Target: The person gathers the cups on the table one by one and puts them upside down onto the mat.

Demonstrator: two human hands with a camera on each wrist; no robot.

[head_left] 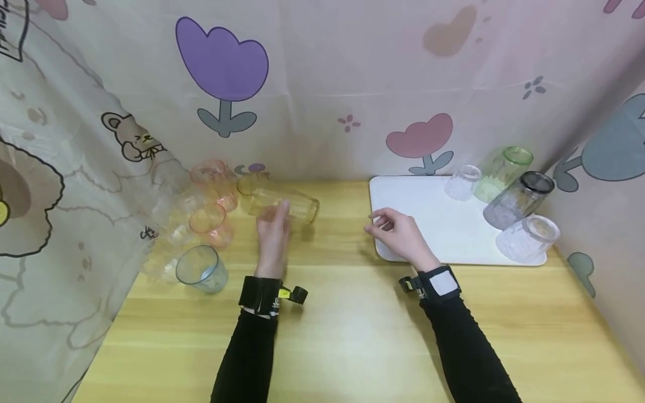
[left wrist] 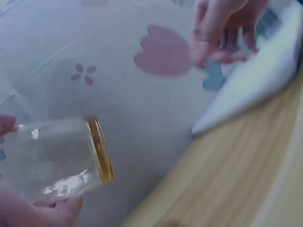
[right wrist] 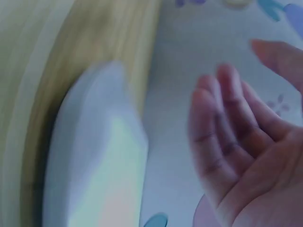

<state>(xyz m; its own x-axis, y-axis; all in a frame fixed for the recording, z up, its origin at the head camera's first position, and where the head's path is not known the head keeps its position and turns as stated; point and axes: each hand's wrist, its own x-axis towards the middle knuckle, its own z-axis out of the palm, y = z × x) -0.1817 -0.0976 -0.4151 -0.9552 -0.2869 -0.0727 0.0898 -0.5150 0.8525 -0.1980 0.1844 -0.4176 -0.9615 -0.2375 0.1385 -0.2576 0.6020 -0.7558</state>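
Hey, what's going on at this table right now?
A person at a wooden table grips a clear yellow-tinted plastic cup, held on its side, with the left hand. The right hand hovers open and empty at the near left edge of a white tray. Four cups already rest on the tray's right side, and more tinted cups lie to the left by the curtain.

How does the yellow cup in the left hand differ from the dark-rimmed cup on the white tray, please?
The yellow cup has a yellowish tint and lies sideways, gripped by the left hand; the dark-rimmed cup looks grey with a dark rim, rests tilted on the white tray, and no hand touches it. Both are see-through.
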